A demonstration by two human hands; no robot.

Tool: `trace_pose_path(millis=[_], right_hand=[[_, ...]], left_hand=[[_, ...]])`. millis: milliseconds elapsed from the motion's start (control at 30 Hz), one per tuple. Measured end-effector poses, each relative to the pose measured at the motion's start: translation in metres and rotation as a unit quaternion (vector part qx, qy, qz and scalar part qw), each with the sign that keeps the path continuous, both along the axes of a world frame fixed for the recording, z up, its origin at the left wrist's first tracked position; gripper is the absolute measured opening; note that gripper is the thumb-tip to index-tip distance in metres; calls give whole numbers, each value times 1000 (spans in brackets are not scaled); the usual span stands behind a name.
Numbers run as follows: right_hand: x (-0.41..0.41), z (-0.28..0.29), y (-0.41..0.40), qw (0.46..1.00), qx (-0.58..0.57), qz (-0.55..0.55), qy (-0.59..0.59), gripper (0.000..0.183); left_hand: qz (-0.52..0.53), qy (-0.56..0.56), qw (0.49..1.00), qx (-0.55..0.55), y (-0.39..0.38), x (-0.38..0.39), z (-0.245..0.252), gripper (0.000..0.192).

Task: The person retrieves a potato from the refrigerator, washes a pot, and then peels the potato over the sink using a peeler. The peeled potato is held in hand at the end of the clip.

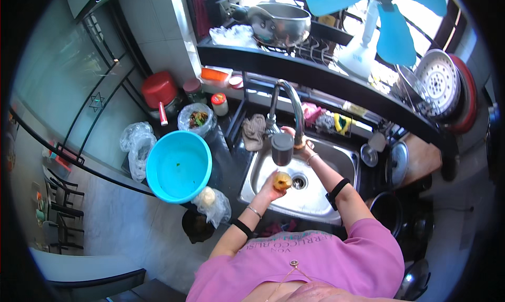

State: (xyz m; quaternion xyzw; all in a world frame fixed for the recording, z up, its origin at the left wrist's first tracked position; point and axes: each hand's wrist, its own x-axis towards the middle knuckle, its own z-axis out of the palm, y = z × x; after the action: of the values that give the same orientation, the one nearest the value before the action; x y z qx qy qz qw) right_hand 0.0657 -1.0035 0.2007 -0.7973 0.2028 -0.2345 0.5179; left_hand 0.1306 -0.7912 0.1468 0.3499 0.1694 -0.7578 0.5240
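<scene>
My left hand [272,189] holds a round yellow-brown fruit or vegetable [282,181] over the left side of the steel sink [252,179], just below the dark cylindrical filter [282,149] on the tap. Beyond it, my right hand [303,147] reaches behind the curved chrome tap [296,105], near its base. The tap partly hides its fingers, so what they touch cannot be told. The sink drain [299,181] lies just right of the fruit or vegetable.
A blue plastic basin [179,166] stands left of the sink, beside plastic bags [140,148] and a bagged bowl of food [197,120]. A cloth [253,132] lies behind the sink's left corner. Above runs a black shelf [276,61] with a steel pot [282,24] and a fan [367,30].
</scene>
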Motion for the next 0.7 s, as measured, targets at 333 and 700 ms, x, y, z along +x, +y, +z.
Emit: trace_pose_path(millis=[333, 700], right_hand=[[32, 5, -7, 956, -215, 198, 38, 57], [-14, -43, 47, 991, -108, 49, 59, 38]], left_hand=[[-13, -54, 996, -64, -53, 5, -37, 49], [109, 91, 990, 3, -80, -6, -29, 37]])
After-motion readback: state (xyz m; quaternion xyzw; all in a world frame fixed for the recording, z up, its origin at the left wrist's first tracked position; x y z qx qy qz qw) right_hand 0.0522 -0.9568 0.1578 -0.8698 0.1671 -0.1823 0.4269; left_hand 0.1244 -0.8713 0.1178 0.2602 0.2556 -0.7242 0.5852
